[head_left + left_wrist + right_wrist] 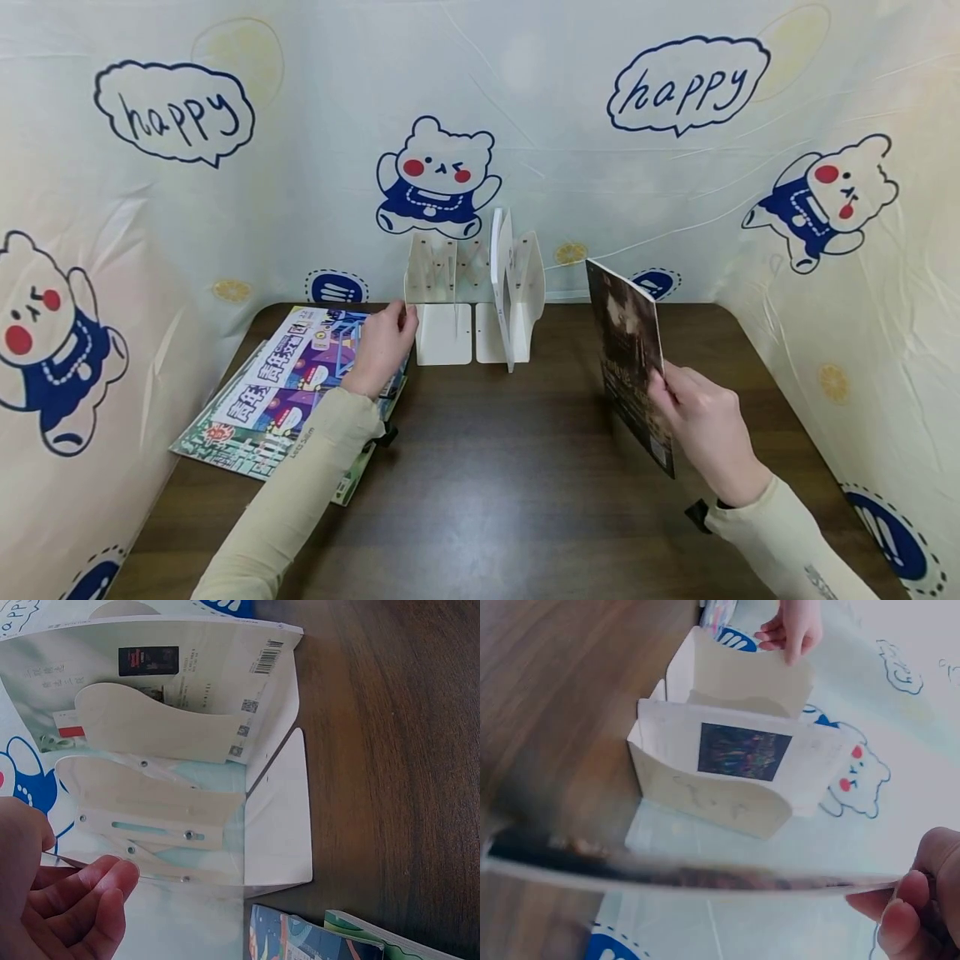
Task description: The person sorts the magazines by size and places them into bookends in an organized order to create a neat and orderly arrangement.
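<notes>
A white desktop book rack (444, 335) stands at the back of the table. My left hand (381, 350) is at its left end, and in the left wrist view the thumb and fingers of that hand (79, 900) pinch the edge of an end panel. Upright in the rack's right part is a white-covered book (675, 739), with a dark picture on its cover. My right hand (708, 429) grips a thin dark-covered book (630, 358) by its near edge, raised and upright, to the right of the rack. In the right wrist view this book is edge-on and partly blurred.
Overlapping magazines (258, 408) with colourful covers lie on the left of the brown table (480, 500), partly under my left forearm. A printed sheet (555, 100) with bears and lettering surrounds the table at the back and sides.
</notes>
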Demonstrator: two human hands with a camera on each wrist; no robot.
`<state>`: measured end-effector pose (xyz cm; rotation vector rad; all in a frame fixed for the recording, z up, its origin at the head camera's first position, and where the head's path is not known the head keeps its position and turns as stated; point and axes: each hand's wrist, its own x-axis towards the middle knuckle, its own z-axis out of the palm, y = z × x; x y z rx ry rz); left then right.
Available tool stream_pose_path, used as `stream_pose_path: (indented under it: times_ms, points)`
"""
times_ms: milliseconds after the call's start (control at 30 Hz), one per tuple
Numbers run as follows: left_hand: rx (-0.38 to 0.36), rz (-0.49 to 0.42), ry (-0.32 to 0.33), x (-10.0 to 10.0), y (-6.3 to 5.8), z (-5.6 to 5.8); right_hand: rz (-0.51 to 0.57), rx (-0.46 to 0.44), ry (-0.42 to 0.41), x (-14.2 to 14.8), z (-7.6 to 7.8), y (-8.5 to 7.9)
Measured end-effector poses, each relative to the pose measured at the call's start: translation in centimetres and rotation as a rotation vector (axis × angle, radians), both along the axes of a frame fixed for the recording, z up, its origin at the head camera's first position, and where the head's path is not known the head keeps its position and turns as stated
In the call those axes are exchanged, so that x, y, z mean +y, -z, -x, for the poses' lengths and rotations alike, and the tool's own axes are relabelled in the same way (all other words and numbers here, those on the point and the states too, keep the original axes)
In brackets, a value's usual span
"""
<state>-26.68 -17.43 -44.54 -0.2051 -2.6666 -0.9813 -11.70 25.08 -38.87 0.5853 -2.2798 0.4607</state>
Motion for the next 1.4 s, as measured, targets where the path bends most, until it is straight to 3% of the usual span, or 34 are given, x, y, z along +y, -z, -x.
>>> stream_pose_path:
  times_ms: [700, 933, 1200, 1400]
  points:
    - [0.003, -0.014, 0.0, 0.0, 0.1, -0.1, 0.031, 0.308, -0.048, -3.8, -3.2, -3.4]
    - [0.005, -0.004, -0.004, 0.0, 0.3, 0.1, 0.084, 0.375, -0.106, -5.7, -4.1, -4.5]
    - [0.01, -0.007, -0.012, 0.0, 0.1, 0.0, 0.129, 0.448, -0.197, -8.1, -3.9, -4.6]
    - [-0.011, -0.002, -0.014, 0.0, 0.2, 0.0, 0.145, 0.431, -0.256, -9.6, -3.3, -4.2]
